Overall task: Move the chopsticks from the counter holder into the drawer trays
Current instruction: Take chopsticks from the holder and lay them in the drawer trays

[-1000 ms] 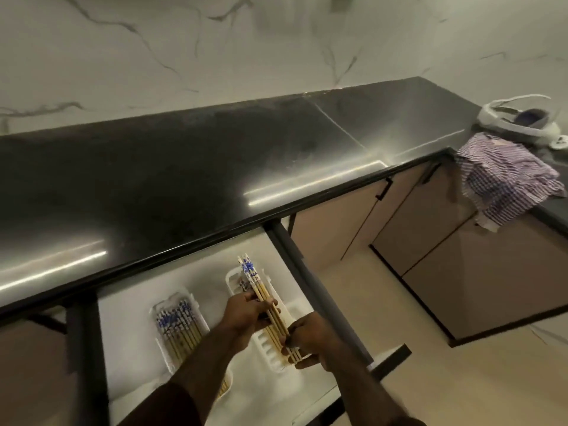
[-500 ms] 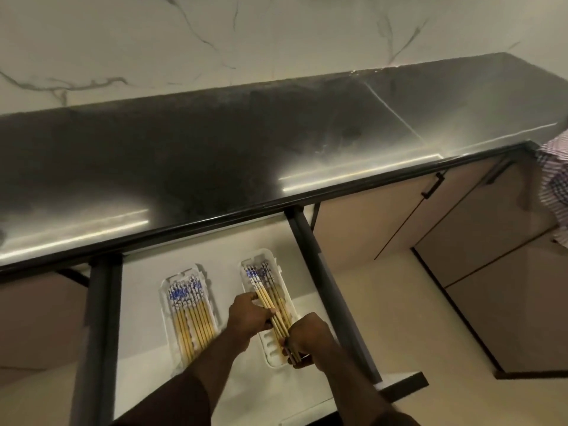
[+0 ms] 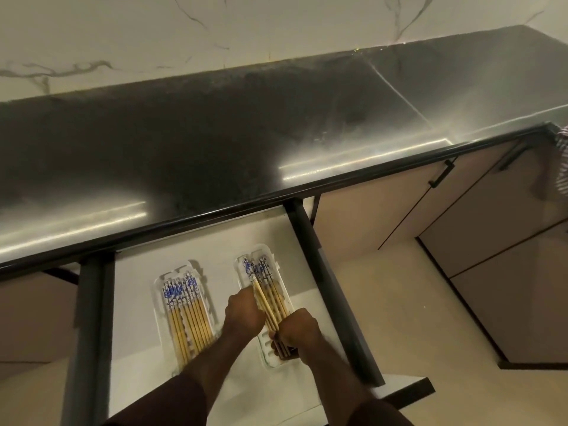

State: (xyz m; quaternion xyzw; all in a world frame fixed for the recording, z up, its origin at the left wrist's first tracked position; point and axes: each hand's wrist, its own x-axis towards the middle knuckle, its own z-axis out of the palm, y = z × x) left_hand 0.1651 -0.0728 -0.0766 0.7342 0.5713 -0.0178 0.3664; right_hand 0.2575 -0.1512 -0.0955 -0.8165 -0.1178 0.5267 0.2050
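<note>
An open white drawer (image 3: 215, 253) holds two clear trays. The left tray (image 3: 159, 302) is filled with several wooden chopsticks (image 3: 186, 315) with blue-and-white tops. In the right tray (image 3: 285, 290) lies a bundle of the same chopsticks (image 3: 270, 299), blue tops pointing toward the counter. My left hand (image 3: 242, 315) rests against the bundle's left side, fingers curled on it. My right hand (image 3: 296, 330) grips the bundle's near ends low in the tray. The counter holder is out of view.
A black countertop (image 3: 246, 142) runs above the drawer, with a marble wall behind. The drawer's dark side rails (image 3: 325, 287) flank the trays. Beige cabinet doors (image 3: 461, 226) stand to the right, and a striped cloth (image 3: 562, 161) hangs at the right edge.
The bundle was held tilted above the right tray; both hands have lowered it so it lies flat in the tray. The view has shifted left.
</note>
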